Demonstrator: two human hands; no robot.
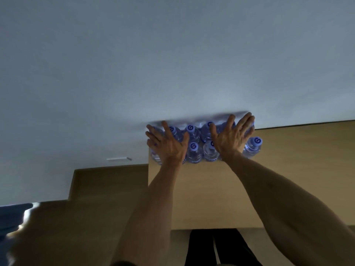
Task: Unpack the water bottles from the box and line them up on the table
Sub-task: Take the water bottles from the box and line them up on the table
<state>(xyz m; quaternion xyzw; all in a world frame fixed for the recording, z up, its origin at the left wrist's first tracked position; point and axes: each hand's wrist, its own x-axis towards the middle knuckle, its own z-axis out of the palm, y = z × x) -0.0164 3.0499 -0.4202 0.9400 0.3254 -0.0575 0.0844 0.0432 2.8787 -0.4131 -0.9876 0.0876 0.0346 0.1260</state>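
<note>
Several clear water bottles (193, 150) with pale blue caps stand in two close rows at the far edge of a light wooden surface (201, 192), against a white wall. My left hand (167, 145) lies spread over the tops of the bottles at the left end, fingers straight. Over the right part of the group my right hand (231, 136) is spread the same way, fingertips reaching the back row. One bottle (253, 146) stands free just right of my right hand. No box is plainly in view.
The white wall (172, 64) fills the upper half of the view. A darker brown surface (107, 181) lies lower to the left. A blue object (11, 217) shows at the bottom left edge, and dark trouser legs (217, 246) below the wooden surface.
</note>
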